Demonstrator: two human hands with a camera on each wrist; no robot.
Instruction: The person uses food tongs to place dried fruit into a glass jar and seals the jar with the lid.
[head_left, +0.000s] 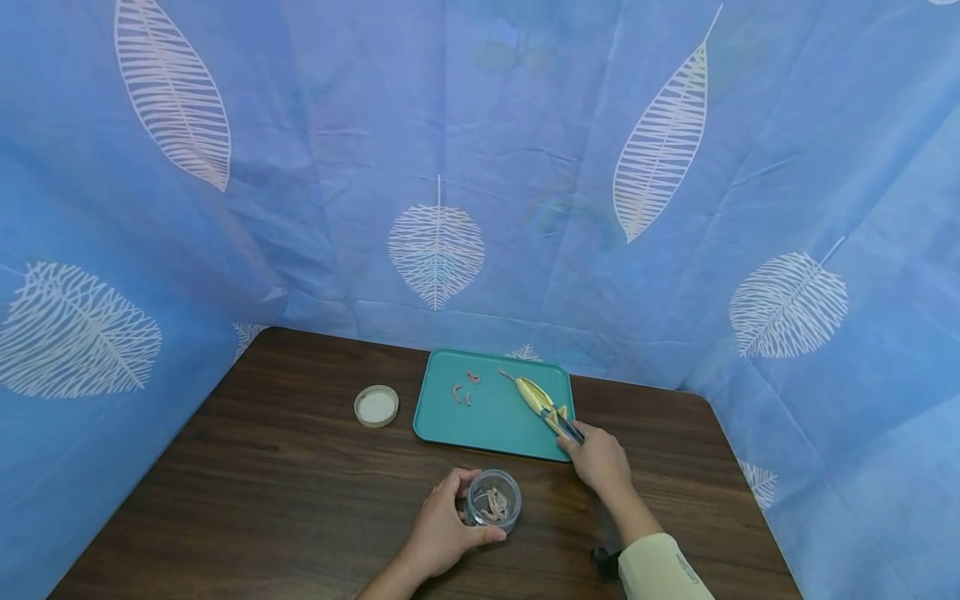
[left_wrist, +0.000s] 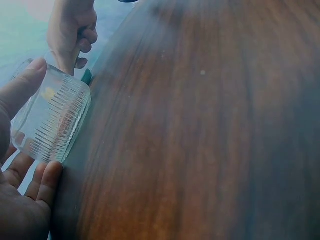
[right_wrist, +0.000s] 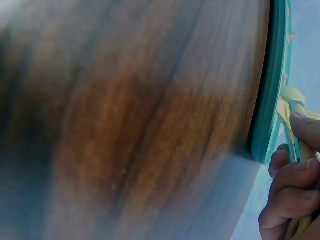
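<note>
My left hand point(head_left: 438, 529) grips a clear round jar point(head_left: 513, 518), with the thumb on its near side and the fingers around the left. Pale, curled strips point(head_left: 495, 505) lie in the jar. Its ridged see-through wall point(left_wrist: 57, 120) shows in the left wrist view. My right hand point(head_left: 602, 460) holds yellow tongs point(head_left: 534, 397) with dark handle parts over the right side of a teal tray point(head_left: 480, 429). A thin pink strip point(head_left: 507, 375) is at the tips of the tongs; whether they pinch it, I cannot tell. Several small pink pieces point(head_left: 468, 399) lie on the tray's left half.
Left of the tray, a round lid point(head_left: 377, 406) with a white inside lies on the dark wooden table point(head_left: 262, 467). A small black object point(head_left: 604, 563) is by the right sleeve. Blue cloth point(head_left: 510, 250) with white leaf prints hangs behind and at both sides.
</note>
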